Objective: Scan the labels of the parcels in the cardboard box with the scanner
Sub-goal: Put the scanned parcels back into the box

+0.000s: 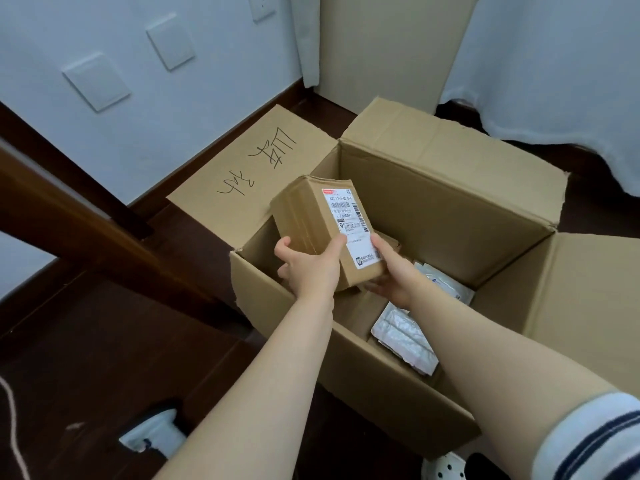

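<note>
A small brown parcel with a white shipping label on its top face is held over the open cardboard box. My left hand grips its near left side, and my right hand supports its near right corner from below. Inside the box lie a silver padded mailer and a white bag parcel. A pale object with a dark grip, possibly the scanner, lies on the floor at the lower left.
The box stands on a dark wooden floor with its flaps folded out; the left flap bears handwriting. A white wall with switch plates is behind, a curtain at the right, a dark wooden beam at the left.
</note>
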